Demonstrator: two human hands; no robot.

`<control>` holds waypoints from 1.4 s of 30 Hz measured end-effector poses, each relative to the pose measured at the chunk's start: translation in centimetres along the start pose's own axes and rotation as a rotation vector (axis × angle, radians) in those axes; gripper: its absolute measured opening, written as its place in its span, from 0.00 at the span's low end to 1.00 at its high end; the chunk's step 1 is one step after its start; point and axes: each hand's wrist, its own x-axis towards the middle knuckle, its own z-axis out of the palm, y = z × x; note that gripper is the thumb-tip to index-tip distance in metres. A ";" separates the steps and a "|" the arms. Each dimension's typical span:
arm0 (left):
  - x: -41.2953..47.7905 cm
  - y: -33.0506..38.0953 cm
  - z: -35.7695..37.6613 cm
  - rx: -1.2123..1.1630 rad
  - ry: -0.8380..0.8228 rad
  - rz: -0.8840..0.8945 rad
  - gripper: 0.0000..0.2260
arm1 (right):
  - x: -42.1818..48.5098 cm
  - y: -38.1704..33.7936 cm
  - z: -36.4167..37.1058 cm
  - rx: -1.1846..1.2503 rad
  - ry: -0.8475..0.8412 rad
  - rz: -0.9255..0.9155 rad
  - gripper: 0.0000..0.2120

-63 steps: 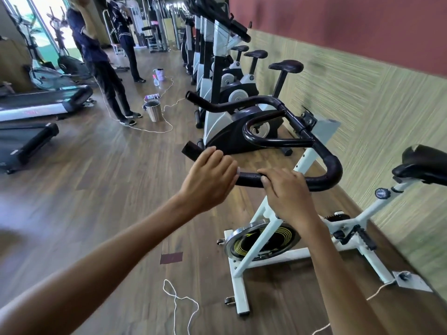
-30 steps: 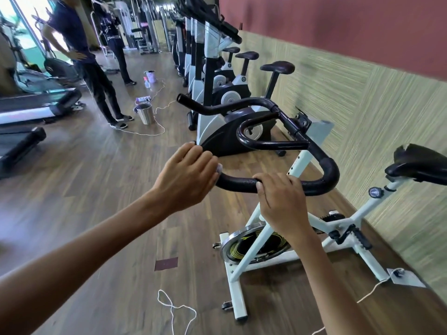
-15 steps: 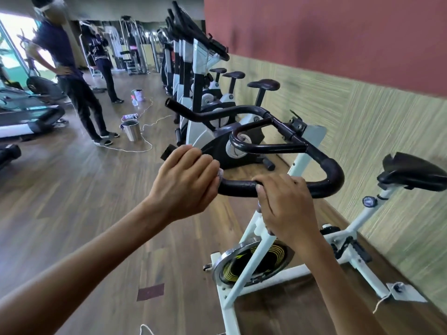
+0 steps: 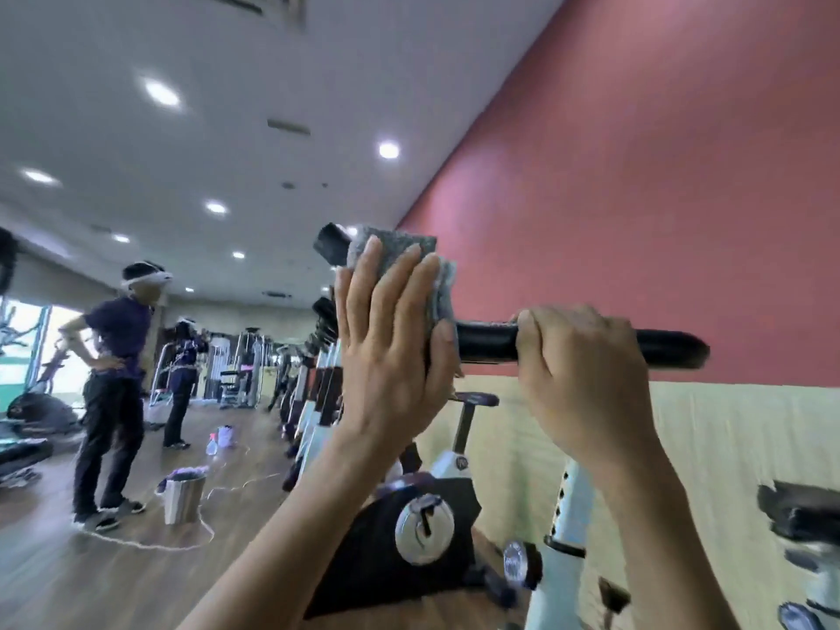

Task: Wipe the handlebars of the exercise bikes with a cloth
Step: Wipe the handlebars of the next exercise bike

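The black padded handlebar (image 4: pixel 486 342) of a white exercise bike runs across the middle of the head view, seen from low down. My left hand (image 4: pixel 391 347) presses a grey cloth (image 4: pixel 395 250) around the bar's left end, fingers spread over the cloth and thumb under the bar. The bar's black tip (image 4: pixel 331 246) pokes out above the cloth. My right hand (image 4: pixel 577 361) is wrapped around the bar just right of the cloth. The white bike post (image 4: pixel 568 516) stands below my right wrist.
A row of other exercise bikes (image 4: pixel 313 402) recedes along the red and beige wall. Two people (image 4: pixel 113 393) stand on the wooden floor at left, near a metal bucket (image 4: pixel 183 497), a spray bottle (image 4: pixel 211 444) and a white cord. A black saddle (image 4: pixel 800 511) is at right.
The view has dropped low and tilted up toward the ceiling. My left hand now shows the grey cloth spread over the bar's end; my right hand still grips the bar.
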 end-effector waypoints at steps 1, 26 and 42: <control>-0.5 0.6 0.5 -0.014 0.028 -0.064 0.20 | -0.1 -0.1 0.3 0.005 0.034 -0.004 0.17; 1.2 3.7 1.2 -0.555 0.195 -0.694 0.31 | -0.2 1.1 1.1 0.012 0.084 -0.085 0.22; 1.2 2.0 0.3 -0.438 0.067 -0.579 0.27 | -0.2 1.0 1.1 0.039 0.070 -0.087 0.24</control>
